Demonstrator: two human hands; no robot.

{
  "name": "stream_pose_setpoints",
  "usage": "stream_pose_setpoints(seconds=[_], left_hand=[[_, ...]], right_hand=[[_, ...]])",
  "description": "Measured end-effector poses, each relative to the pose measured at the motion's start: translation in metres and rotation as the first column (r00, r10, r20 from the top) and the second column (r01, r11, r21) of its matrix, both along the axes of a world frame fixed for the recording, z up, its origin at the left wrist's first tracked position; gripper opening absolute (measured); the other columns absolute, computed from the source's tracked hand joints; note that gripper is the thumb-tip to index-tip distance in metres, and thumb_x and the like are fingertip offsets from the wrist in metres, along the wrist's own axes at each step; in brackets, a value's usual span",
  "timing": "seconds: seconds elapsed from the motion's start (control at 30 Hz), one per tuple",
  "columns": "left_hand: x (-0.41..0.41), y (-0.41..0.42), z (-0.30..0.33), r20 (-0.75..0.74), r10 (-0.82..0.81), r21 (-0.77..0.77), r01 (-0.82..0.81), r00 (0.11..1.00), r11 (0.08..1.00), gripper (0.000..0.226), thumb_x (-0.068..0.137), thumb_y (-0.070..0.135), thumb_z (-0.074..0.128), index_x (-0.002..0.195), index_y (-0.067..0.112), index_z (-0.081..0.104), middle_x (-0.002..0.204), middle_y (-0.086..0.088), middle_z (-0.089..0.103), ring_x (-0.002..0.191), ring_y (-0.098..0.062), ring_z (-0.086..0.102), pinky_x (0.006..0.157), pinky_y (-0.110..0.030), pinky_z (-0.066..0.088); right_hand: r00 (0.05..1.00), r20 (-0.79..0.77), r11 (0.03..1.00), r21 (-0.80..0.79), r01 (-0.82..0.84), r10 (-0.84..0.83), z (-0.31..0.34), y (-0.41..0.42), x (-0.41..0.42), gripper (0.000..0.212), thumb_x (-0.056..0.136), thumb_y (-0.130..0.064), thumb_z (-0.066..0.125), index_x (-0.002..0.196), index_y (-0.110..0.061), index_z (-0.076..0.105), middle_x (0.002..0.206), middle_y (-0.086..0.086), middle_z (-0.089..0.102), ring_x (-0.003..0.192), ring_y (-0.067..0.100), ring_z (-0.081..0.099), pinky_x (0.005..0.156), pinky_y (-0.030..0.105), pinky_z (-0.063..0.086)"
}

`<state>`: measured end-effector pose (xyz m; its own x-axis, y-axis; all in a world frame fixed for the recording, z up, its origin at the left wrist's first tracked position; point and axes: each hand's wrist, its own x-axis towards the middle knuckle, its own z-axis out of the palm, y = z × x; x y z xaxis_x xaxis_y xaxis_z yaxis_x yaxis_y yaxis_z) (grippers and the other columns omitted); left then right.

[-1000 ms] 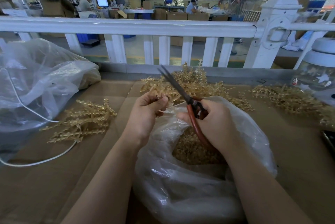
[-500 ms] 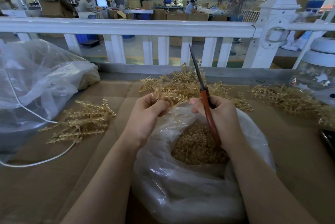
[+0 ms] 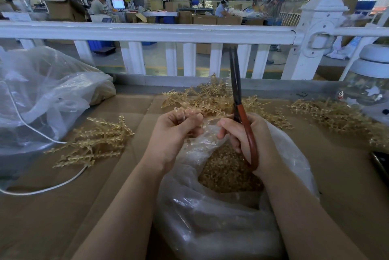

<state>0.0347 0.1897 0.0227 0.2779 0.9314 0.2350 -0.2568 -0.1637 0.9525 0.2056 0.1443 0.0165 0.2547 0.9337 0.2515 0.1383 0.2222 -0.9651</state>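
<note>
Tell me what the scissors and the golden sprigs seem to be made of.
The scissors: dark, dull blades, likely steel; handles glossy red-brown, probably a plastic coating. The golden sprigs: translucent amber with slight shine and repeated shapes, so probably moulded plastic.

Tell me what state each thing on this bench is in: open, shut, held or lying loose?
scissors, blades almost together, pointing up.
right hand, grips the scissors handle.
left hand, pinches a golden sprig.
front bag, mouth open, golden bits inside.
left bag, crumpled, slumped.
left sprig pile, lying loose on the cardboard.
</note>
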Motion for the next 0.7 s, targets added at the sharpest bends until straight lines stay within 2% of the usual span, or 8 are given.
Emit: stream_pose_setpoints(seconds=[0.1, 0.23, 0.37, 0.5, 0.57, 0.7], left_hand=[[0.002, -0.0019, -0.0002, 0.06, -0.05, -0.04, 0.053, 0.997, 0.998, 0.018, 0.075, 0.021, 0.072, 0.087, 0.007, 0.072, 0.073, -0.005, 0.071, 0.065, -0.012, 0.067, 0.066, -0.022, 0.054], [0.0021, -0.0031, 0.0003, 0.101, -0.066, -0.085, 0.075, 0.993, 0.994, 0.019, 0.078, 0.022, 0.069, 0.088, 0.005, 0.071, 0.073, -0.006, 0.072, 0.064, -0.013, 0.067, 0.066, -0.024, 0.055], [0.0048, -0.0042, 0.0019, 0.137, -0.073, -0.127, 0.091, 0.988, 0.988, 0.028, 0.083, 0.026, 0.064, 0.094, 0.001, 0.068, 0.073, -0.006, 0.071, 0.062, -0.013, 0.066, 0.064, -0.024, 0.055], [0.0053, -0.0045, 0.005, 0.165, -0.074, -0.181, 0.104, 0.984, 0.978, 0.036, 0.086, 0.038, 0.056, 0.096, 0.005, 0.069, 0.081, -0.011, 0.074, 0.066, -0.019, 0.071, 0.062, -0.027, 0.057], [0.0051, -0.0038, 0.0056, 0.183, -0.081, -0.199, 0.118, 0.98, 0.973, 0.038, 0.086, 0.041, 0.055, 0.094, 0.007, 0.07, 0.084, -0.013, 0.075, 0.067, -0.022, 0.072, 0.064, -0.029, 0.058], [0.0042, -0.0043, 0.0077, 0.201, -0.123, -0.221, 0.167, 0.972, 0.961, 0.048, 0.086, 0.048, 0.053, 0.1, 0.005, 0.07, 0.09, -0.016, 0.075, 0.074, -0.024, 0.072, 0.066, -0.03, 0.058]], right_hand=[[0.998, -0.063, 0.999, 0.04, -0.025, 0.028, -0.0007, -0.001, 0.0001, 0.02, 0.093, -0.011, 0.068, 0.077, 0.001, 0.068, 0.066, 0.008, 0.07, 0.041, 0.016, 0.041, 0.039, 0.025, 0.032], [0.998, -0.04, 0.998, 0.044, -0.043, 0.045, -0.0025, 0.0002, 0.0009, 0.02, 0.094, -0.012, 0.068, 0.081, 0.003, 0.068, 0.058, 0.002, 0.066, 0.04, 0.015, 0.042, 0.038, 0.023, 0.034], [0.997, -0.063, 0.997, 0.06, -0.047, 0.051, -0.0039, 0.0002, 0.0021, 0.02, 0.095, -0.013, 0.067, 0.087, 0.005, 0.069, 0.066, 0.007, 0.07, 0.042, 0.015, 0.044, 0.039, 0.024, 0.034], [0.992, -0.124, 0.997, 0.072, -0.022, 0.03, -0.0039, 0.0005, 0.0042, 0.018, 0.096, -0.012, 0.065, 0.086, 0.002, 0.071, 0.07, 0.007, 0.071, 0.042, 0.012, 0.044, 0.039, 0.024, 0.034], [0.991, -0.132, 0.996, 0.085, -0.018, 0.029, -0.0043, 0.001, 0.0049, 0.021, 0.096, -0.015, 0.066, 0.087, 0.003, 0.07, 0.07, 0.007, 0.07, 0.042, 0.012, 0.044, 0.04, 0.026, 0.034], [0.984, -0.172, 0.995, 0.099, -0.023, 0.039, -0.0033, 0.0009, 0.0048, 0.034, 0.082, -0.029, 0.068, 0.088, 0.004, 0.07, 0.069, 0.006, 0.07, 0.042, 0.013, 0.043, 0.039, 0.025, 0.032]])
